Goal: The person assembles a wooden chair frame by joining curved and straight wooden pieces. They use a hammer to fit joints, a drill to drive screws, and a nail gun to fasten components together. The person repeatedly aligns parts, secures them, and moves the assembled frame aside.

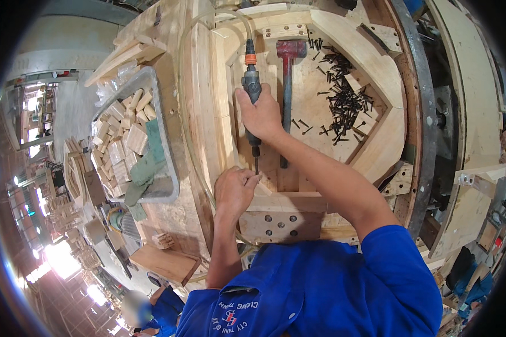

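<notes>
I see my right hand [260,115] with its fingers wrapped tight round a pneumatic screwdriver [252,98], held upright near the middle of the worktop [199,101], its bit down at a joint of the curved wooden frame [376,62]; my left hand [234,188] has its fingers pinched together at the bit's tip, on a screw too small to make out. I judge the fastening well short of done; a big heap of black screws [343,95] lies loose inside the frame beside a red mallet [288,67]; a tray of wooden blocks [126,137] sits at the worktop's left edge.
</notes>
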A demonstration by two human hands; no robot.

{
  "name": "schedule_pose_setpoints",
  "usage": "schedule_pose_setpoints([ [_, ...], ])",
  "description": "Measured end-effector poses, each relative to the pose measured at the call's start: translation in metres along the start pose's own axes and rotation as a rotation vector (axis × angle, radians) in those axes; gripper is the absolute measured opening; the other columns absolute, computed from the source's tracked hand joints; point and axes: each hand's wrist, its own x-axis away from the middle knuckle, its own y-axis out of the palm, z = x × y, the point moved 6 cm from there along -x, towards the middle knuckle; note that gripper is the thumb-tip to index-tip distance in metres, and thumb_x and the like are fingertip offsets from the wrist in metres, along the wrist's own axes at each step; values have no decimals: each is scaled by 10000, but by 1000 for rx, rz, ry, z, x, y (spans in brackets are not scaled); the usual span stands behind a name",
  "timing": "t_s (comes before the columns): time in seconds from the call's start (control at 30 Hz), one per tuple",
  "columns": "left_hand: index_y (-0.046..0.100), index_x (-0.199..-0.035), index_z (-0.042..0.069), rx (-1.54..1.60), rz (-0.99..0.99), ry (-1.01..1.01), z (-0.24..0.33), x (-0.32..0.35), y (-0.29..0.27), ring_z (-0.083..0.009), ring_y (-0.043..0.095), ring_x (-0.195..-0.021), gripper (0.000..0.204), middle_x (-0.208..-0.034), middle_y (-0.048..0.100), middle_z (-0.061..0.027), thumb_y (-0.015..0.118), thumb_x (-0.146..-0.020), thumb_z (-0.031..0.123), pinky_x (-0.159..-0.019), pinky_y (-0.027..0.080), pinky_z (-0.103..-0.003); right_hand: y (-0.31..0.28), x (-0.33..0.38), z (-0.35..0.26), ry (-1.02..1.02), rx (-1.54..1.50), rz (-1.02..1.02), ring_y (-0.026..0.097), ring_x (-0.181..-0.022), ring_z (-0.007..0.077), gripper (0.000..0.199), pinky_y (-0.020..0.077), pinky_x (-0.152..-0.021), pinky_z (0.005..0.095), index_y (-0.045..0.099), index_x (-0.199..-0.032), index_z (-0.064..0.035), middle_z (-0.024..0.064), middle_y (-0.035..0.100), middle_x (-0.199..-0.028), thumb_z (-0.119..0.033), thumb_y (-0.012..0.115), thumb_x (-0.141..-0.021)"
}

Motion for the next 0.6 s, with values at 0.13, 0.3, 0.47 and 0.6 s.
schedule_pose_setpoints([
  [0.13, 816, -976, 21, -11, -22, -18, 1, 1, 0, -346, 699, -830, 225, -885, 714, -183, 775, -889, 224, -770, 535, -419, -6, 8, -7, 2, 50, 31, 715, -788, 418, 569, 550, -747, 496, 531, -1160, 48, 228, 688, -803, -481, 658, -991],
  [0.3, 816, -981, 20, -16, -5, 8, 3, 1, -1, -355, 716, -866, 226, -921, 727, -191, 769, -892, 223, -787, 542, -426, -7, 12, -8, -6, 81, 47, 711, -783, 438, 562, 543, -735, 507, 530, -1141, 55, 242, 692, -811, -471, 660, -989],
  [0.47, 820, -988, 40, -89, -39, -19, 4, 1, 1, -371, 717, -876, 248, -947, 733, -193, 757, -903, 264, -799, 548, -436, -8, 15, -6, -9, 79, 66, 711, -775, 433, 553, 542, -730, 503, 526, -1138, 57, 238, 691, -799, -458, 661, -991],
  [0.6, 822, -983, 53, -56, -25, -24, 2, 5, 2, -382, 713, -882, 252, -960, 734, -195, 751, -909, 283, -810, 546, -446, -7, 18, -6, 19, 56, 25, 708, -843, 480, 595, 544, -794, 529, 508, -1210, 73, 293, 699, -877, -460, 648, -986],
])
